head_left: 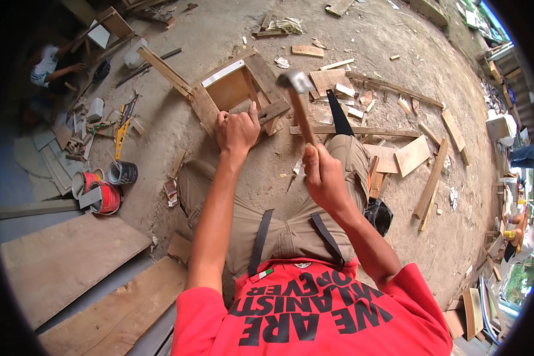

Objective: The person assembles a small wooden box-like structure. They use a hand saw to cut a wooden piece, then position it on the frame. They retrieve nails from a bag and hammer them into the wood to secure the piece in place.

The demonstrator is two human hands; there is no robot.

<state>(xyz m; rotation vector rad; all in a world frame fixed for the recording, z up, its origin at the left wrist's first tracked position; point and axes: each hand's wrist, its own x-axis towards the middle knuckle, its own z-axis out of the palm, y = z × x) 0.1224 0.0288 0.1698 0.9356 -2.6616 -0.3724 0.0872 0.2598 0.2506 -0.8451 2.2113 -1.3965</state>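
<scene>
My right hand (324, 177) is wrapped round the wooden handle of a hammer (302, 113), whose metal head is raised to the right of a small wooden frame (205, 110). My left hand (238, 129) is closed at the near edge of that frame, fingers curled and thumb pointing up. Whether it grips the wood or something small there is hidden. The frame is boxlike, with a brown panel inside and a white strip (222, 73) along its far side. One long leg sticks out to the upper left.
A handsaw (338, 113) lies by my right knee among wood scraps and planks (433, 178). To the left stand red paint cans (107, 199), a dark bucket (123, 172) and a yellow-handled saw (122, 136). Wide boards (71, 261) lie at lower left. Other people sit far left and far right.
</scene>
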